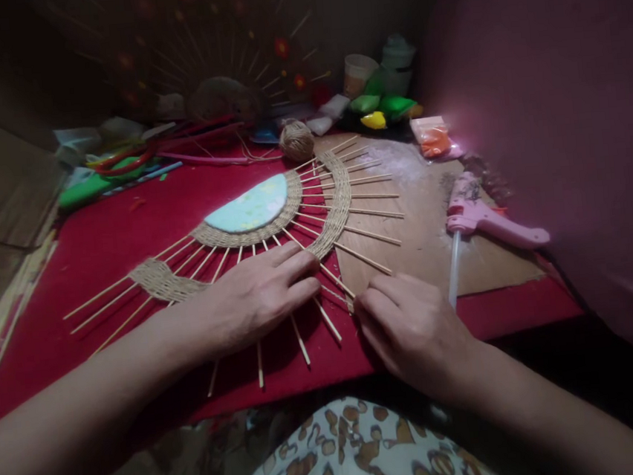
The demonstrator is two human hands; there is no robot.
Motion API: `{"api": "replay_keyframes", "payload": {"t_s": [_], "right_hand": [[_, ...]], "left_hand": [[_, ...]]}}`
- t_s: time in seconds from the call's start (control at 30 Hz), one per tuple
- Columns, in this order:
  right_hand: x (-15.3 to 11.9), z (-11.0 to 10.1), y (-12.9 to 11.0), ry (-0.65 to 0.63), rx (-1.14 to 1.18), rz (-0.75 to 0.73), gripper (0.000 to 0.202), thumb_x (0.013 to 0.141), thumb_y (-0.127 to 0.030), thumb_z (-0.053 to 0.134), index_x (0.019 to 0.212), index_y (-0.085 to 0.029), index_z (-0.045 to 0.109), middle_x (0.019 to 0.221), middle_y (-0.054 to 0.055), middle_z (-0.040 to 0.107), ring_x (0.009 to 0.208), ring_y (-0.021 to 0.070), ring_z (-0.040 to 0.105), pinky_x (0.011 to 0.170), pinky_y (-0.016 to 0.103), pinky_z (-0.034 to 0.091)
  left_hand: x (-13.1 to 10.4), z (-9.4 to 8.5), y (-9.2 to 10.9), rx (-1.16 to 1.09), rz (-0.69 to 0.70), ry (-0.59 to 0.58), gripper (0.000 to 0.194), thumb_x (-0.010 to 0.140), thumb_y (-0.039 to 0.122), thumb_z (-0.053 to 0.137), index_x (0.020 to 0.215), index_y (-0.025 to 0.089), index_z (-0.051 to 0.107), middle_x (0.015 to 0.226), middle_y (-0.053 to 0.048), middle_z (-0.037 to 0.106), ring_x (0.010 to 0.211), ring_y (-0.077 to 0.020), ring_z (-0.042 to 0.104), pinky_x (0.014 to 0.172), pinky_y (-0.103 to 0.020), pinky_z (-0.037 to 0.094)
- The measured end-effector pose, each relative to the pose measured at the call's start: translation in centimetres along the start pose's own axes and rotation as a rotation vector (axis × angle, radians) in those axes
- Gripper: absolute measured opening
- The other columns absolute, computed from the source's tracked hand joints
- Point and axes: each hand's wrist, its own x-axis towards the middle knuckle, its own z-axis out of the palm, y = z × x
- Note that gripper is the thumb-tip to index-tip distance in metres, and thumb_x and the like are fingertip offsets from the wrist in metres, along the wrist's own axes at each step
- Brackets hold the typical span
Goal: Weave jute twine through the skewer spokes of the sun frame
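The left hand (269, 293) lay flat over the woven half-circle (340, 201), its fingers bent onto the outer band, while the right hand (408, 318) had its fingers closed beside the stick tips, pinching what looked like twine (334, 293). The half-circle lay on the red surface (162, 204), partly over the brown board (428, 234), its sticks fanning toward the person and rightward, its straight side slanting up from left to right.

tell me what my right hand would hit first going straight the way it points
Your right hand would likely meet the thin sticks first, then your left hand; whether it already touches a stick is unclear.
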Motion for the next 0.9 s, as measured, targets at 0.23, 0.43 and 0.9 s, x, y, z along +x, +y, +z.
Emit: {"api": "replay_keyframes", "payload": {"t_s": [0.23, 0.43, 0.9], "right_hand": [[-0.1, 0.3, -0.6, 0.016, -0.042, 0.043, 0.021, 0.086, -0.009, 0.049, 0.070, -0.015, 0.060, 0.069, 0.005, 0.055, 0.063, 0.0168, 0.044, 0.060, 0.031, 0.033], [0.6, -0.8, 0.1, -0.131, 0.149, 0.192, 0.022, 0.092, -0.016, 0.042, 0.088, -0.010, 0.063, 0.080, 0.009, 0.060, 0.069, 0.0172, 0.055, 0.065, 0.029, 0.042], [2.6, 0.2, -1.0, -0.247, -0.295, 0.153, 0.017, 0.081, -0.007, 0.046, 0.079, -0.014, 0.062, 0.076, 0.012, 0.062, 0.060, 0.0197, 0.055, 0.051, 0.033, 0.027]], "left_hand": [[-0.1, 0.3, 0.0, 0.008, 0.058, 0.073, 0.034, 0.096, 0.011, 0.031, 0.091, 0.008, 0.064, 0.090, -0.014, 0.066, 0.084, -0.0215, 0.052, 0.078, -0.035, 0.046], [0.1, 0.3, 0.0, 0.023, 0.083, 0.052, 0.039, 0.097, 0.013, 0.028, 0.085, 0.010, 0.065, 0.088, -0.013, 0.066, 0.079, -0.0210, 0.050, 0.075, -0.034, 0.046], [-0.2, 0.7, -0.4, -0.046, 0.044, 0.047, 0.040, 0.098, 0.016, 0.025, 0.089, 0.015, 0.064, 0.089, -0.011, 0.066, 0.081, -0.0203, 0.051, 0.075, -0.035, 0.045]]}}
